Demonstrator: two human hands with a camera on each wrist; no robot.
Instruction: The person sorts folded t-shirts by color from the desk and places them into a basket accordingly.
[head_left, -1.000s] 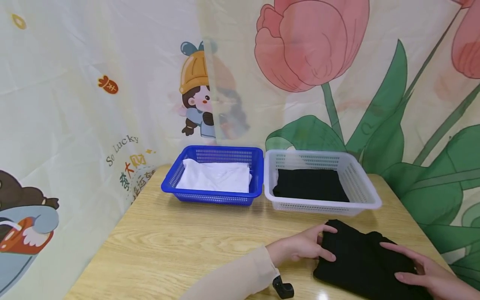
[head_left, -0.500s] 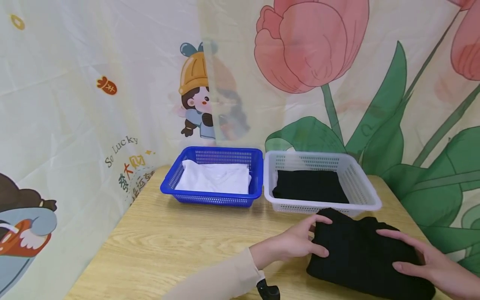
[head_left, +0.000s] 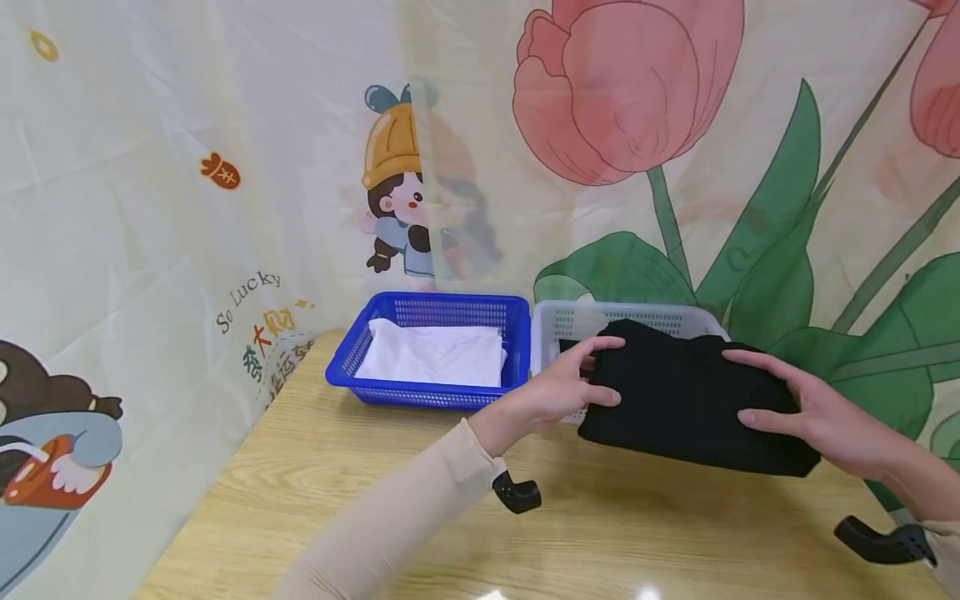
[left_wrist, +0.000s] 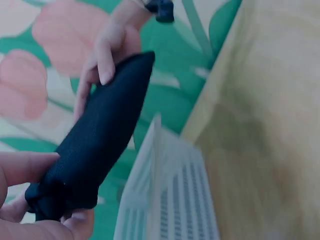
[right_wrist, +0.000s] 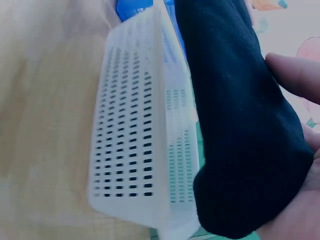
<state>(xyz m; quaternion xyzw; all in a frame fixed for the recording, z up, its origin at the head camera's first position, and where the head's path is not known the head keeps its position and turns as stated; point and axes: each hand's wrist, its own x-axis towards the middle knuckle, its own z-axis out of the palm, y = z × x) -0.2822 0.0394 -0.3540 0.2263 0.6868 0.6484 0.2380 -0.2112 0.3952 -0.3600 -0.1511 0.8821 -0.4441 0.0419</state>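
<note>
A folded black garment (head_left: pixel 682 400) hangs in the air between my two hands, over the front of the white basket (head_left: pixel 558 321). My left hand (head_left: pixel 558 387) grips its left end, thumb on the near face and fingers behind. At the other end, my right hand (head_left: pixel 813 408) holds it the same way. Both wrist views show the folded bundle (left_wrist: pixel 100 130) raised above the basket's rim (right_wrist: pixel 160 115). Most of the black cloth (head_left: pixel 566 345) lying inside the basket is hidden behind the held garment.
Left of the white basket, a blue basket (head_left: pixel 427 396) holds a folded white cloth (head_left: pixel 435 354). Both stand at the back of the wooden table (head_left: pixel 322 467), against a printed curtain (head_left: pixel 300 150).
Both hands have lifted the folded black garment off the table and carried it forward and slightly left, up to the white basket. The baskets have stayed in place.
</note>
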